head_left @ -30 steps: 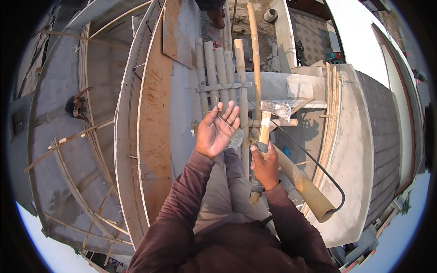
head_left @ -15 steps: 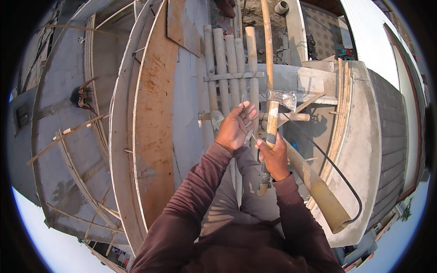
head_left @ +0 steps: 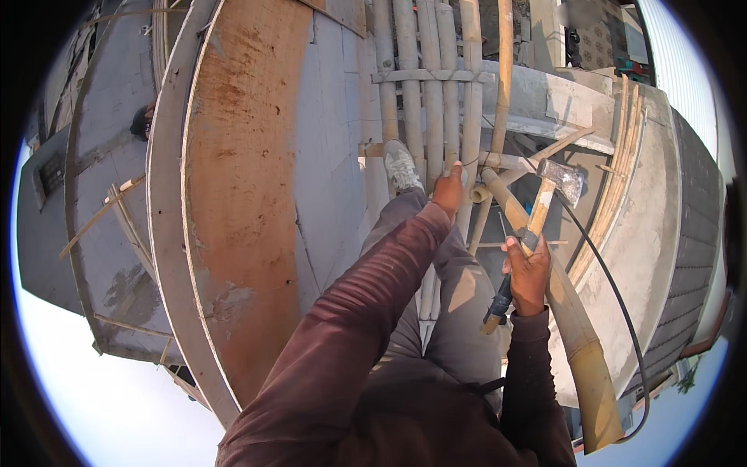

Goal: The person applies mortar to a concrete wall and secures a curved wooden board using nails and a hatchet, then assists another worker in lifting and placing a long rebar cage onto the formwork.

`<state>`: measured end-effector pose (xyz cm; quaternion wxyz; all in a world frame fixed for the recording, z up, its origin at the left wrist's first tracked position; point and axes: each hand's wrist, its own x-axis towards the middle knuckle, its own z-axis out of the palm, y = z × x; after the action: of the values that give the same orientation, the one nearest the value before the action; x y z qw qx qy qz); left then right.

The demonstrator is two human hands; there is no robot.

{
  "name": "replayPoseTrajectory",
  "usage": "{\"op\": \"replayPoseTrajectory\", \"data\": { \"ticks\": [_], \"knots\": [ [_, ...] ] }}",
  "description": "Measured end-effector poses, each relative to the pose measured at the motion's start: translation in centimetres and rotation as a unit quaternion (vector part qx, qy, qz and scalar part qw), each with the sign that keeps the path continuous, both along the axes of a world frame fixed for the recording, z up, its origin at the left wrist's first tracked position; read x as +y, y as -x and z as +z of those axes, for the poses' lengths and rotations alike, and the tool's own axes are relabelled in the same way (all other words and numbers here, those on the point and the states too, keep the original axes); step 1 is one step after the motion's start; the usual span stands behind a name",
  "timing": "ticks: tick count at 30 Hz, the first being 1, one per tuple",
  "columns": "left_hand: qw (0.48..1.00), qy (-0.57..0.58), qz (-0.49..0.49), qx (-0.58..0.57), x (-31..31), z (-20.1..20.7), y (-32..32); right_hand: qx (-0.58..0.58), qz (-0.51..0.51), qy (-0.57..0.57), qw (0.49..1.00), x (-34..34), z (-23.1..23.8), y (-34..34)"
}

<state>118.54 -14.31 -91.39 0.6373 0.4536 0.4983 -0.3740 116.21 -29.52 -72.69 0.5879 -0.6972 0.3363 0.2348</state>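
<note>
Hatchet stands head-up in the right hand, its grip wrapped round the taped handle, probably for balance; the left hand is over bamboo poles, its grip too hidden to tell.

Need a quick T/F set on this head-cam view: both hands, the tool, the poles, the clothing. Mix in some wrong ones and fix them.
1. The right hand grips a hatchet. True.
2. The hatchet's metal head is below the right hand in the picture. False: it is above that hand.
3. A crosspiece lies across several bamboo poles. True.
4. The left hand is on the hatchet too. False: it is apart from the hatchet, over the bamboo poles in the view.
5. A shoe shows to the left of the left hand. True.
6. The sleeves are bright yellow. False: they are dark maroon-brown.
</note>
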Motion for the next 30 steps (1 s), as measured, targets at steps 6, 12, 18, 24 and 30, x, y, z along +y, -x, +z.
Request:
{"op": "replayPoseTrajectory", "data": {
  "ticks": [6,12,18,24,30],
  "knots": [
    [0.958,0.202,0.16,-0.128,2.2,9.9,1.6,0.056,-0.004,-0.073,0.996,4.6,-3.7,-2.5],
    [0.973,0.122,0.115,-0.16,8.6,10.2,0.9,0.055,-0.009,-0.118,0.991,7.0,-5.2,-4.8],
    [0.941,0.038,-0.219,-0.256,10.6,13.1,-2.0,0.003,0.119,-0.081,0.99,6.9,-5.4,-7.7],
    [0.976,0.061,0.084,-0.194,12.4,12.4,-2.1,-0.155,0.175,0.192,0.953,7.8,-6.1,-8.8],
    [0.857,0.038,0.459,-0.229,17.0,10.1,-4.0,-0.174,0.068,0.063,0.98,10.6,-4.8,-10.9]
  ]
}}
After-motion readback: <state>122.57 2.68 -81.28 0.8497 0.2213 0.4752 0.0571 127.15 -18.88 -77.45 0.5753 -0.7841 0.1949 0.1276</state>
